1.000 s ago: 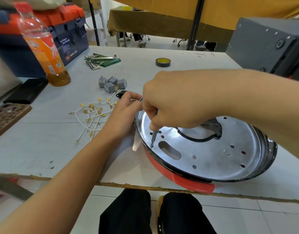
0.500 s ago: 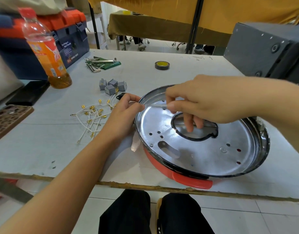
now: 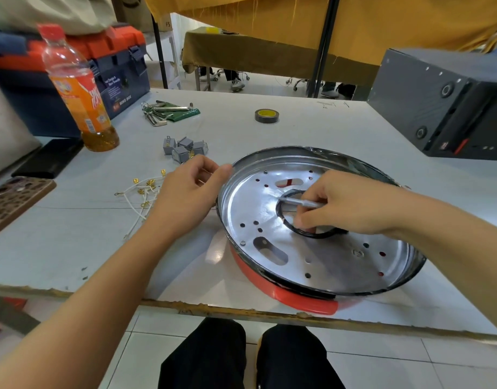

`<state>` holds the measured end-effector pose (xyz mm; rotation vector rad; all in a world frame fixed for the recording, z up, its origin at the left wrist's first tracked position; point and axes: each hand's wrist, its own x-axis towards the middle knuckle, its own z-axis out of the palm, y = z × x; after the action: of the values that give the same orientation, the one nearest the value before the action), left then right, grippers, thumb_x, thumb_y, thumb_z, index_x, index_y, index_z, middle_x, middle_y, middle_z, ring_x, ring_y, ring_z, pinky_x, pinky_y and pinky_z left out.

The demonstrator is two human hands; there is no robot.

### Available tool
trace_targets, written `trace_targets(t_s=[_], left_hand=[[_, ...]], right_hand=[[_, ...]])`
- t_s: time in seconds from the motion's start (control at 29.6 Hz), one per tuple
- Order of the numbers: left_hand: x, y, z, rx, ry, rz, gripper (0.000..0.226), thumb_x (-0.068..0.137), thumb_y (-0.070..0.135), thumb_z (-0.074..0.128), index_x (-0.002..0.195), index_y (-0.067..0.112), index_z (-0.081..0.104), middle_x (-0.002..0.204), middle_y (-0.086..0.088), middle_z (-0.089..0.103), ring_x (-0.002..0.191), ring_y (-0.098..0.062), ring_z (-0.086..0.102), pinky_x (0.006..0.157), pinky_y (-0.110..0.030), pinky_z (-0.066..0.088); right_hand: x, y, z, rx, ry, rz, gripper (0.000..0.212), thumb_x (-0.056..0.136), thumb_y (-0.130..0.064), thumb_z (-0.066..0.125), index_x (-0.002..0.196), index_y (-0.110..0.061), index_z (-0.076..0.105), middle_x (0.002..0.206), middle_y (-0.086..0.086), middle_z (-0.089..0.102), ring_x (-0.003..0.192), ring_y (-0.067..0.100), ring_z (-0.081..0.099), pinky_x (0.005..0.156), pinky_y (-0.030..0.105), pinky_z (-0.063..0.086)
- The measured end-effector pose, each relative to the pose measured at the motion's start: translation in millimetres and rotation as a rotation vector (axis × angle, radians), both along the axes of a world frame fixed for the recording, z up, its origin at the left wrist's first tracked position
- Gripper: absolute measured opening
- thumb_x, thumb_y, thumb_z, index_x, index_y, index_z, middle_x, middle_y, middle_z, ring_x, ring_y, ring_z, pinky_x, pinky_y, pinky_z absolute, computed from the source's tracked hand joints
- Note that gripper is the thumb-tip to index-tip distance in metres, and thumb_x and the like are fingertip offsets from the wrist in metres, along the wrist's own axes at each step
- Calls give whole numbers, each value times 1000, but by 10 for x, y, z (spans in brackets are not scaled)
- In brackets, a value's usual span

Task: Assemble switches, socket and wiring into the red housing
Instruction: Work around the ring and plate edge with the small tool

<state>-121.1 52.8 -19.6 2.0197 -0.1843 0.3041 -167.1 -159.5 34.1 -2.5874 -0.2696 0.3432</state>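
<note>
Red plastic shows only as a curved band along the near edge of the red housing [image 3: 286,294], which lies tilted on the white table [image 3: 312,130], close to its chipped front edge. A round metal plate [image 3: 326,259] fills the housing's top: shiny, dished, ringed by a dark rim, and pierced with many small round holes, two elongated slots and a larger central opening edged in black. Through the far slot a bit of red is visible. One small screw sits in the plate near its left edge.

The right hand [image 3: 351,209] hovers over the central opening, its fingers curled round a slim metal screwdriver [image 3: 298,203] that lies nearly flat, tip pointing left. The left hand [image 3: 185,197] rests at the housing's left rim, thumb touching the rim and fingers loosely curled; whether they pinch anything I cannot tell.

Just left of the housing, partly under the left hand, lie white wires with brass terminals [image 3: 142,192]. Beyond them, behind the left hand, sit several small grey switches [image 3: 185,148]. Farther left of the housing stands an orange drink bottle [image 3: 79,91] before a blue and orange toolbox [image 3: 110,68]. Behind the housing lie a set of hex keys [image 3: 168,110] and a roll of dark tape [image 3: 266,115]; to its right rear stands a grey box [image 3: 443,99].
</note>
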Motion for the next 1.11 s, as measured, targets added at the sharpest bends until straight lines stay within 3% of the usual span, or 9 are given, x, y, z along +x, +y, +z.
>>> trace_targets(t_s=[0.14,0.27,0.41,0.47,0.57,0.68,0.78,0.98,1.11], left_hand=[[-70,89,-13,1,95,-107,6,87,29,60,93,29,58,88,9,62,63,4,59,52,-10,47],[-110,118,-18,-152,194,-186,24,87,13,56,103,30,55,102,7,60,71,6,61,56,-9,48],[-97,117,-10,-341,278,-251,39,78,14,60,115,24,52,115,2,62,97,-10,63,75,-20,48],[-91,98,-11,-396,323,-301,41,72,14,60,112,24,53,112,4,65,96,-12,64,78,-23,49],[-39,101,-10,-434,327,-322,35,85,1,55,113,21,55,104,4,63,82,-7,66,68,-19,53],[37,138,-2,-352,322,-316,32,91,9,53,116,28,59,108,-1,62,91,-11,65,75,-21,51],[94,135,-2,-283,291,-302,28,93,22,54,118,33,60,114,7,65,103,-8,62,83,-21,48],[170,292,15,-161,216,-244,23,96,24,49,112,25,65,100,12,71,89,2,65,69,-7,48],[235,543,9,63,141,-54,16,90,15,58,93,25,71,94,3,71,88,-9,65,79,-22,51]], right_hand=[[45,17,22,13,125,-16,34,81,-23,70,50,-16,56,44,-9,44,39,3,37,45,17,29],[67,64,23,24,193,-42,41,83,-23,68,47,-17,49,45,-5,39,38,9,30,44,21,24],[88,138,-11,32,169,-80,37,86,-23,65,53,-17,50,44,-4,40,39,11,32,44,23,25],[104,175,-18,43,179,-91,34,87,-22,64,55,-15,52,47,1,40,42,15,33,44,22,28],[141,225,-26,45,176,-118,33,87,-23,64,57,-13,53,46,2,38,42,16,32,41,18,28],[186,238,-37,62,169,-150,35,87,-23,64,55,-12,52,40,-1,35,37,14,29,37,14,27],[220,225,-43,85,187,-171,35,88,-22,62,56,-11,52,31,-8,32,30,11,28,39,15,28],[235,207,-76,139,215,-186,29,90,-21,59,64,-11,51,30,-11,33,26,6,28,42,19,27],[249,198,-102,151,180,-218,32,91,-22,58,61,-15,49,29,-12,34,25,4,29,47,24,27]])
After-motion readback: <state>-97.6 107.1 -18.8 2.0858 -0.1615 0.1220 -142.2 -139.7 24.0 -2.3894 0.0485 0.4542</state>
